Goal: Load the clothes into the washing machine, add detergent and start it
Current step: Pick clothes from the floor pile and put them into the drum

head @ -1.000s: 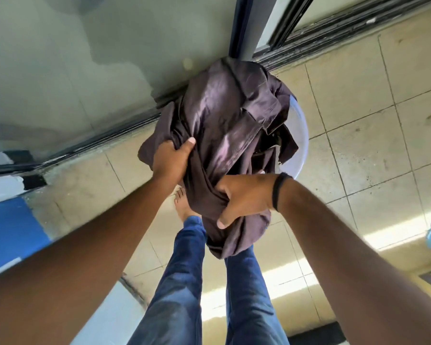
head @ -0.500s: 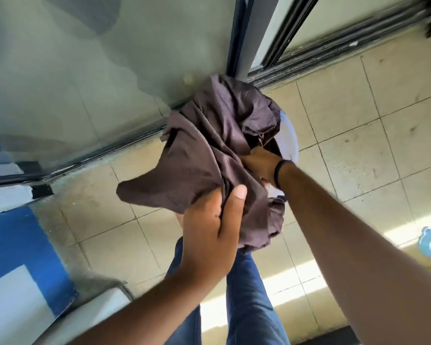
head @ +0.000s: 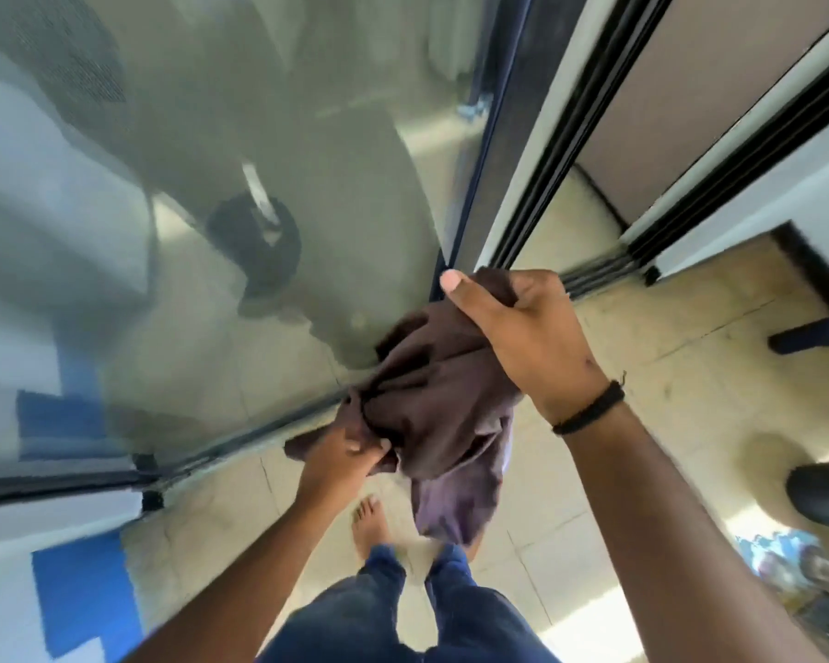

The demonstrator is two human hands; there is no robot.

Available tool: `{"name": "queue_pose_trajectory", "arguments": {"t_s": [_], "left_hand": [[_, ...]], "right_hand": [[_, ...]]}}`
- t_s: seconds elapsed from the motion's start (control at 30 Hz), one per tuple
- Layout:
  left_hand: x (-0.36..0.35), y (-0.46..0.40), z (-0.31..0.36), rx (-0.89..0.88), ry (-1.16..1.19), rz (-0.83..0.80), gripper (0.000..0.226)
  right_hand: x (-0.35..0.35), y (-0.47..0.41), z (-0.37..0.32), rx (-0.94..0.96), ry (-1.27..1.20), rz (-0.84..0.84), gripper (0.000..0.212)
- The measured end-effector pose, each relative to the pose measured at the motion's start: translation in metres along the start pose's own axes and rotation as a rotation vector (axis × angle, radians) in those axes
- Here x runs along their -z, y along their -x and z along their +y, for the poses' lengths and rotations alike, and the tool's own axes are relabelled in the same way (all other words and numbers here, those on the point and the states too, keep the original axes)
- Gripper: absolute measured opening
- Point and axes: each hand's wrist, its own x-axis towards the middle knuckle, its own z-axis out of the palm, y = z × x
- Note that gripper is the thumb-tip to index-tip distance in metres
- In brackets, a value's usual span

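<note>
A dark brown garment (head: 439, 409) hangs bunched in the air in front of me, over the tiled floor. My right hand (head: 522, 327) grips its upper part, thumb pointing left, a black band on the wrist. Lower and to the left, my left hand (head: 350, 452) pinches a fold at the garment's left edge. The cloth's loose end dangles down toward my feet. The white basin under it is almost wholly hidden. No washing machine or detergent is in view.
A large glass door (head: 211, 232) with a dark frame (head: 475, 184) fills the left and centre. Sliding door tracks (head: 594, 270) run along the tiled floor (head: 666, 399). Dark chair parts (head: 824, 495) and a colourful object (head: 786, 562) sit at right. My jeans-clad legs (head: 403, 610) stand below.
The garment has been lifted higher, away from the white basin. My right hand moved up to its top, my left hand shifted to its lower left edge. The camera tilted upward.
</note>
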Motion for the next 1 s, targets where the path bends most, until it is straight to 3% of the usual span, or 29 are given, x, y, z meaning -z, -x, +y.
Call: {"name": "queue_pose_trajectory", "arguments": {"t_s": [0.07,0.17,0.23,0.4,0.53,0.63,0.7,0.73,0.8,0.87,0.93,1.0], "left_hand": [[0.021,0.014,0.022,-0.111,0.1,0.154,0.042],[0.051,0.042,0.069,-0.414,0.169,0.33,0.035],[0.061,0.052,0.096,-0.569,0.198,0.325,0.031],[0.069,0.061,0.139,-0.813,0.008,0.222,0.041],[0.062,0.058,0.161,-0.71,-0.123,0.123,0.032],[0.059,0.059,0.17,-0.669,-0.108,0.287,0.036],[0.058,0.063,0.178,-0.681,-0.074,0.463,0.023],[0.058,0.066,0.183,-0.688,-0.055,0.528,0.017],[0.058,0.073,0.194,-0.679,-0.026,0.613,0.014],[0.053,0.083,0.203,-0.663,0.007,0.652,0.015],[0.048,0.096,0.212,-0.637,0.05,0.667,0.016],[0.044,0.111,0.223,-0.643,0.123,0.657,0.018]], "right_hand": [[0.001,0.017,-0.03,0.07,-0.027,0.005,0.064],[-0.003,0.034,-0.052,0.147,0.179,-0.052,0.055],[-0.001,0.045,-0.067,0.22,0.232,-0.023,0.057],[0.01,0.06,-0.098,0.408,-0.053,0.033,0.059],[0.021,0.047,-0.09,0.347,0.092,0.019,0.059],[0.034,0.045,-0.08,0.293,-0.033,-0.001,0.053],[0.046,0.035,-0.06,0.194,0.176,-0.213,0.032],[0.052,0.032,-0.048,0.091,0.398,-0.342,0.035],[0.063,0.027,-0.018,-0.051,0.77,-0.468,0.066],[0.065,0.03,0.006,-0.084,0.802,-0.432,0.073],[0.061,0.036,0.035,-0.16,0.668,-0.433,0.071],[0.054,0.042,0.066,-0.302,0.638,-0.543,0.091]]}}
